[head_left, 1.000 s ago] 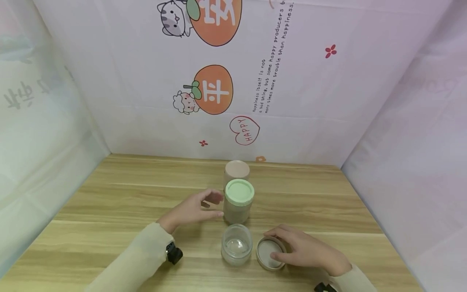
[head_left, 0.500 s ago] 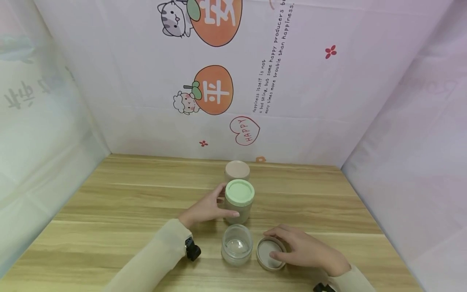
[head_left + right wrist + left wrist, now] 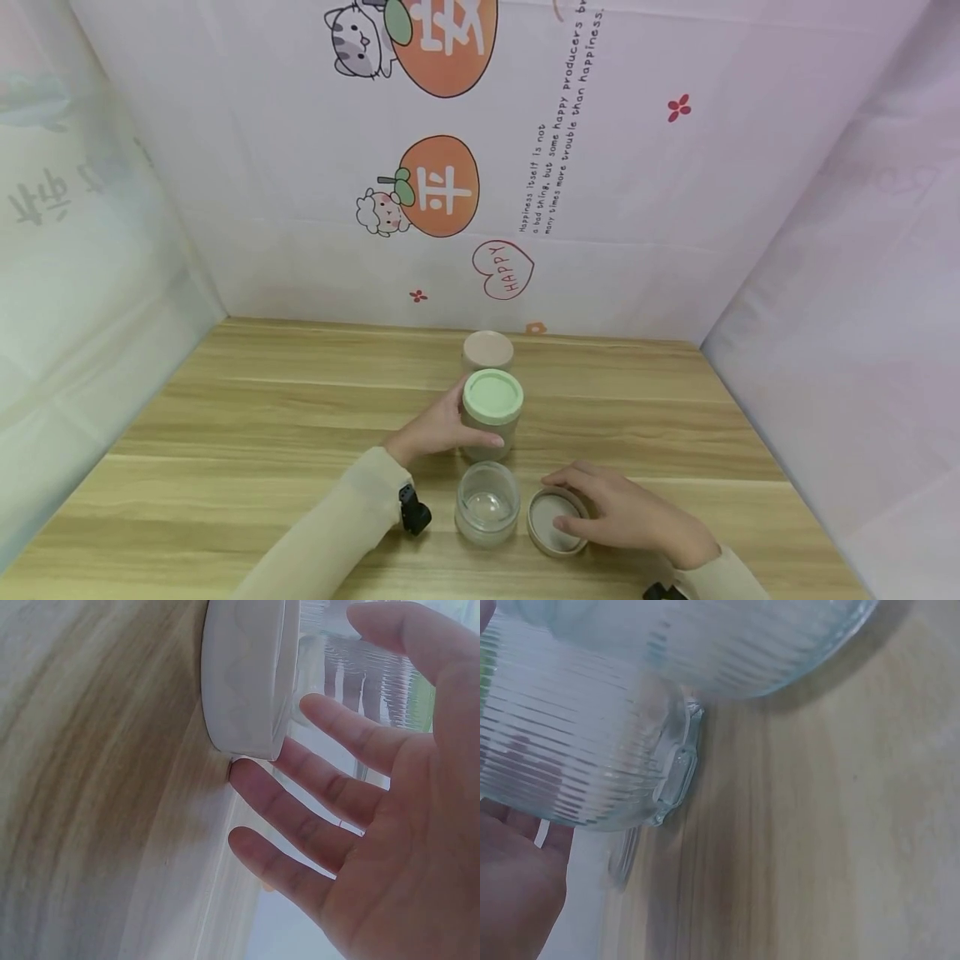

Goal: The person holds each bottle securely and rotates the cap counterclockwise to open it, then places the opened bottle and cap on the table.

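Note:
My left hand (image 3: 435, 429) holds a ribbed glass jar with a pale green lid (image 3: 492, 397), thumb across its near side and fingers behind it. The left wrist view shows that jar (image 3: 570, 742) upright on the table, its far fingers partly hidden. Just nearer stands a lidless glass jar (image 3: 487, 508). To its right a greyish-beige lid (image 3: 551, 523) lies with its hollow side up. Over the lid is my right hand (image 3: 626, 510), fingers loosely spread. In the right wrist view, the fingertips are at the edge of the lid (image 3: 244, 675), not gripping it.
Behind the green-lidded jar stands another jar with a pinkish-beige lid (image 3: 488, 350), partly hidden. These things stand on a wood-grain table (image 3: 300, 392). White printed cloth (image 3: 615, 275) hangs behind the table and along both sides.
My left hand has moved right and closed round the green-lidded jar, from beside it to gripping it. The right hand and the other things stay in place.

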Demonstrator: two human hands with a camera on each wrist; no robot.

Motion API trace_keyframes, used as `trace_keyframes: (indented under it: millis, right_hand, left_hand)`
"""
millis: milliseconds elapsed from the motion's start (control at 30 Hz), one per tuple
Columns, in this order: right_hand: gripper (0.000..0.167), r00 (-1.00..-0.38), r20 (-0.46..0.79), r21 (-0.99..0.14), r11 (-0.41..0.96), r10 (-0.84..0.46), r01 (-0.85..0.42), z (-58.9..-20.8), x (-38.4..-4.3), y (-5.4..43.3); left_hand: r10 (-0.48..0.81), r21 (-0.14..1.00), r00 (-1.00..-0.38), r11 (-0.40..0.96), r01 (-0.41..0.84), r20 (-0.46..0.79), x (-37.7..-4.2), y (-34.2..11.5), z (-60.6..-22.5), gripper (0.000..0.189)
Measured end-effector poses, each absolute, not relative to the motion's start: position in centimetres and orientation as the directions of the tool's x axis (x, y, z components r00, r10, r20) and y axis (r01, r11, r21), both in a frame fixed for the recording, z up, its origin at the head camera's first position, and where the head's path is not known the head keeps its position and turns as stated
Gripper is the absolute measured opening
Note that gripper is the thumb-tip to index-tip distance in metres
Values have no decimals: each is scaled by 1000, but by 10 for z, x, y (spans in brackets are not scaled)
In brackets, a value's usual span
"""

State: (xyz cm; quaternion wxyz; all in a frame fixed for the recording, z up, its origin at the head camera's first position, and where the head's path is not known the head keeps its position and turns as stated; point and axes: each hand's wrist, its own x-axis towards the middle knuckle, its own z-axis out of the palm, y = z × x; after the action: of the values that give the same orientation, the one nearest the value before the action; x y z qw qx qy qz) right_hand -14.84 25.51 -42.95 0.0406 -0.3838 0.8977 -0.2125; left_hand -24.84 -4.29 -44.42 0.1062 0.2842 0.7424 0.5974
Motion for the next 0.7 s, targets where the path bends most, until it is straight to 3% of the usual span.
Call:
trace_keyframes:
  millis: [433, 700]
  right_hand:
    - [47, -709, 51, -468, 610, -703, -639, -428, -150, 256]
    - [50, -776, 78, -468, 664, -626, -583, -416, -156, 254]
  left_hand:
    - [551, 943, -814, 131, 305, 187, -251, -39, -447, 94]
    - [559, 951, -809, 112, 290, 181, -251, -39, -448, 93]
